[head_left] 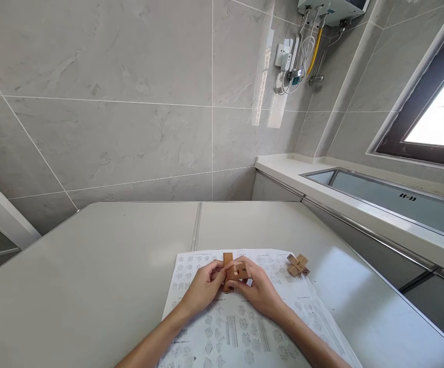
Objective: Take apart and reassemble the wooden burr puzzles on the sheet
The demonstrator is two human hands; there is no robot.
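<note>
Both my hands meet over a printed instruction sheet [244, 327] on a pale table [110, 255]. My left hand [203, 286] and my right hand [258, 289] pinch a small wooden puzzle [234, 271] made of crossed blocks, one piece standing upright between my fingers. The fingers of both hands are closed on it. A second wooden puzzle [297, 265], an assembled cross of blocks, lies on the sheet's far right corner, apart from my right hand.
A grey tiled wall [110, 112] rises behind the table. At the right runs a white counter with a sink [390, 197] beneath a window [440, 117]. A water heater with hoses [313, 46] hangs at the upper right.
</note>
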